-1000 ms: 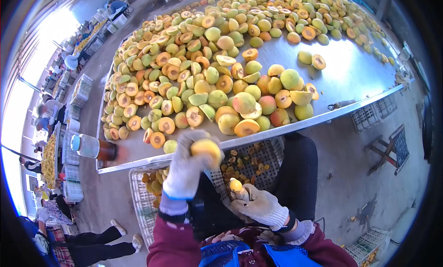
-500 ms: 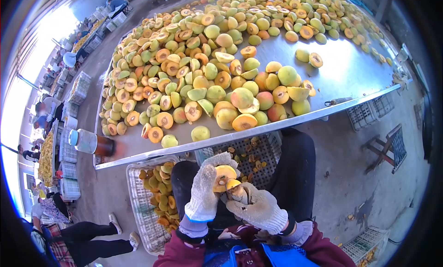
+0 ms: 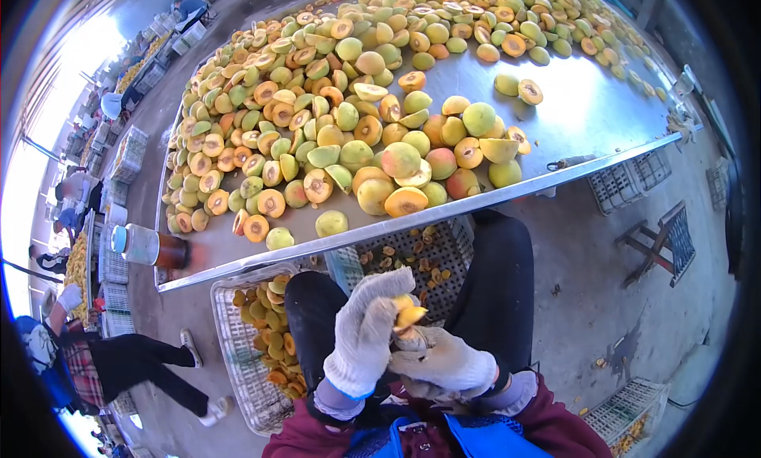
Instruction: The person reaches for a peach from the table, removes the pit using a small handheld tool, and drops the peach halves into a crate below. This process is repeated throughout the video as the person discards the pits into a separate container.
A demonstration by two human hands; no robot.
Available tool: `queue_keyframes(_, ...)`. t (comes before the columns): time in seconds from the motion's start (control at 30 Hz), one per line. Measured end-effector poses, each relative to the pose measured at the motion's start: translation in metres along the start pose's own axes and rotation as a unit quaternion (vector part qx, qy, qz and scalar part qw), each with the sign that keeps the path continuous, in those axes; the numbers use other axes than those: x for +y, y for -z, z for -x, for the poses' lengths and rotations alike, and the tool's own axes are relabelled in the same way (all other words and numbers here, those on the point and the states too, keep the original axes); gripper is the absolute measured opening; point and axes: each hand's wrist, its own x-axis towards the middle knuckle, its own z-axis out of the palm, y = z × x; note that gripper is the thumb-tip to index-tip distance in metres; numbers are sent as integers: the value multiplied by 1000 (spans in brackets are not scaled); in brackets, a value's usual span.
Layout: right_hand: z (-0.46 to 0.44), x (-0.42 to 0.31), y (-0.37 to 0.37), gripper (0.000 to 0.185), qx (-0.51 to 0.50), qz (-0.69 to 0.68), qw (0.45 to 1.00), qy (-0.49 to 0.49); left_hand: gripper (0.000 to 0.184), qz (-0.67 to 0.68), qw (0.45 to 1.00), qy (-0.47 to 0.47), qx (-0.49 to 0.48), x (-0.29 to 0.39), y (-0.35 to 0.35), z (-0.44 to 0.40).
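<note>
My left hand (image 3: 365, 331), in a pale knitted glove, is closed around a yellow peach half (image 3: 408, 313) above my lap. Its fingers hide much of the fruit. Right beside it, my gloved right hand (image 3: 445, 361) is closed, its thumb side close against the fruit. Whatever it grips is mostly covered by the glove, so I cannot make it out. Beyond the hands, a metal-topped table (image 3: 444, 82) carries a large heap of halved peaches (image 3: 317, 186), some cut side up with brown centres.
A white crate (image 3: 230, 363) of peach pieces stands left of my legs. Between my knees sits a dark crate (image 3: 420, 260) with scraps. A jar of brown liquid (image 3: 151, 246) stands at the table's left corner. A folding stool (image 3: 666, 244) is at right; a person (image 3: 119, 363) walks at left.
My left hand has turned, so the peach half's cut face no longer shows towards me. My right hand stays against it. The person at left has shifted, and my view has moved slightly.
</note>
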Motion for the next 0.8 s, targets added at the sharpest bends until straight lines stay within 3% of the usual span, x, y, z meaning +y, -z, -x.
queue_keyframes(0.03,1,0,10,26,-98,-46,994,-29,35,-1,1000,0,0,0,0,-2)
queue_keyframes(0.07,1,1,15,24,-195,-94,975,-58,42,-93,991,-95,-26,4,0,-6)
queue_keyframes(0.1,-1,4,17,24,-194,-95,975,-58,49,-183,963,-189,-51,8,-1,-11)
queue_keyframes(0.13,-1,7,17,24,-182,-106,975,-62,40,-170,974,-133,-65,15,0,-14)
queue_keyframes(0.23,-1,13,16,23,-188,-164,968,-12,33,-175,971,-83,-138,26,1,-19)
queue_keyframes(0.27,-2,17,17,23,-247,-207,946,13,30,-223,944,-200,-141,24,1,-22)
queue_keyframes(0.3,-4,20,18,23,-306,-248,918,38,30,-222,944,-199,-141,24,2,-26)
queue_keyframes(0.33,-7,24,16,25,-345,-288,889,83,26,-241,916,-268,-174,26,2,-30)
queue_keyframes(0.37,-8,31,17,25,-344,-289,890,82,26,-259,883,-335,-203,26,3,-31)
queue_keyframes(0.43,-8,45,19,29,-326,-324,886,67,33,-237,878,-359,-211,8,3,-30)
queue_keyframes(0.47,-10,49,19,29,-325,-322,886,67,37,-86,940,-266,-196,2,-4,-23)
queue_keyframes(0.5,-12,51,19,30,-339,-348,872,62,42,68,968,-164,-176,0,-8,-19)
queue_keyframes(0.53,-13,52,19,30,-353,-374,856,56,49,77,979,-99,-163,4,-9,-16)
queue_keyframes(0.57,-13,49,18,30,-353,-372,856,57,49,77,978,-100,-164,7,-11,-17)
queue_keyframes(0.63,-15,42,14,28,-365,-441,820,-22,47,332,928,144,-87,11,-12,-18)
queue_keyframes(0.67,-23,52,15,25,-412,-304,851,118,47,372,906,201,-28,3,-8,-20)
queue_keyframes(0.7,-24,49,18,25,-420,-301,849,114,47,371,908,195,-21,2,-3,-18)
queue_keyframes(0.77,-22,37,21,25,-390,-295,872,31,47,208,967,139,48,0,11,-11)
queue_keyframes(0.8,-16,21,12,26,-357,-361,859,63,45,99,992,40,69,-7,33,-9)
